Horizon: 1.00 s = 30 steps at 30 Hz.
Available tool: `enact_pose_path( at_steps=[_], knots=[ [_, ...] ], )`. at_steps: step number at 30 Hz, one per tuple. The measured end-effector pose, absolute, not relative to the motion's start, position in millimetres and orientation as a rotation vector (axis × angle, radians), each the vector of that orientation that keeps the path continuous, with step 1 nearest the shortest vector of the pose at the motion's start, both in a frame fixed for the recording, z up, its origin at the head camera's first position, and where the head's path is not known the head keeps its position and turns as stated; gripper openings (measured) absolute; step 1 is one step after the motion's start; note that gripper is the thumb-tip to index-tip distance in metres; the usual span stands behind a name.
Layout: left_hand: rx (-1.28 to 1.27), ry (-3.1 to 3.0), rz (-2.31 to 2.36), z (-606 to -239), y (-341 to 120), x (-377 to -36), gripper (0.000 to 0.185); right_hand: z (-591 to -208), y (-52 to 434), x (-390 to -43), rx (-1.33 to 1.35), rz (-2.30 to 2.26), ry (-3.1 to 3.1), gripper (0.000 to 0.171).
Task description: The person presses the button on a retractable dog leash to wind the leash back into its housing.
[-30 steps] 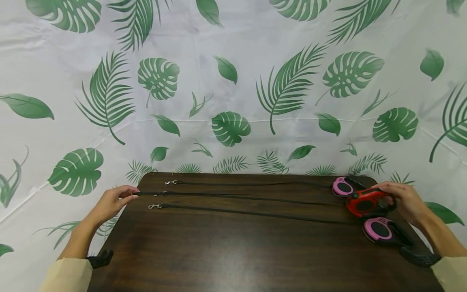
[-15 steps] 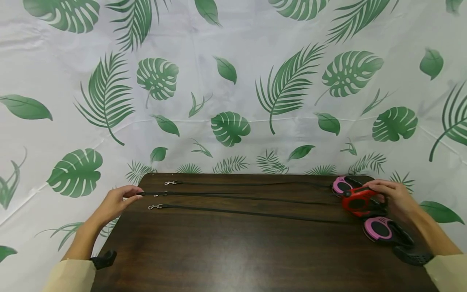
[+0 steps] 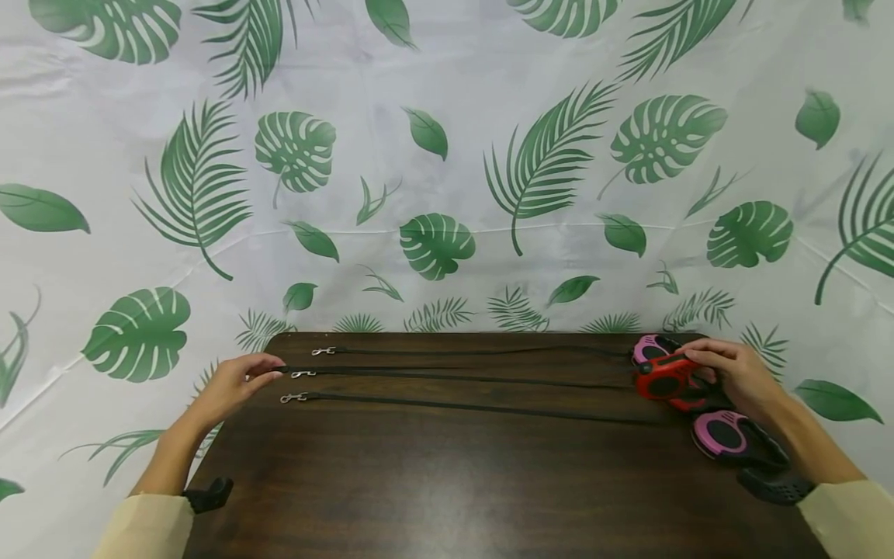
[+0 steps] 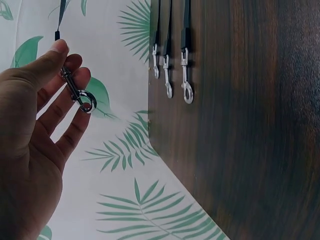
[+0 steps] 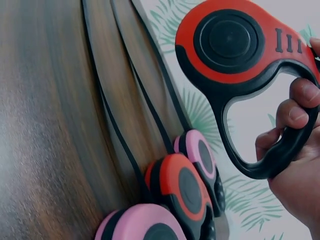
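Drawing toward each other since a second ago, our hands stand closer now. Our left hand pinches a flat black strap just above its shiny metal clip. Beside it, three silvery clips lie on the dark, wood-grained surface, their thin straps stretching rightward. Our right hand has shifted left, its fingers curled round the looped black handle of a rounded, smooth red case — raised. Beneath, another red case — more visible now — rests between two pink cases.
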<state>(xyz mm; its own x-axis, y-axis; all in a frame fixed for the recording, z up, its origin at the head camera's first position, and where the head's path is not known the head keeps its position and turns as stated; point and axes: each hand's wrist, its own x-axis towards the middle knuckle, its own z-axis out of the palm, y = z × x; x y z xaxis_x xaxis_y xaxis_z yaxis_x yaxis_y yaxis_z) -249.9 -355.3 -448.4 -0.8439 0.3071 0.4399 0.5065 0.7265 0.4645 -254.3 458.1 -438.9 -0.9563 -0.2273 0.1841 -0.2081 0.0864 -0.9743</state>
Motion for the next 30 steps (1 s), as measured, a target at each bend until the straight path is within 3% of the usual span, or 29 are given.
enact_pose_path(
  at_steps=[11, 30],
  knots=[
    [-0.764, -2.538, -0.951, -452, -342, -255, 0.017, -438, 440, -253, -0.469, -2.083, 2.253, 0.03],
    [-0.776, -2.502, -0.923, -455, -327, -259, 0.018, -430, 409, -246, -0.473, -2.025, 2.35, 0.026]
  ],
)
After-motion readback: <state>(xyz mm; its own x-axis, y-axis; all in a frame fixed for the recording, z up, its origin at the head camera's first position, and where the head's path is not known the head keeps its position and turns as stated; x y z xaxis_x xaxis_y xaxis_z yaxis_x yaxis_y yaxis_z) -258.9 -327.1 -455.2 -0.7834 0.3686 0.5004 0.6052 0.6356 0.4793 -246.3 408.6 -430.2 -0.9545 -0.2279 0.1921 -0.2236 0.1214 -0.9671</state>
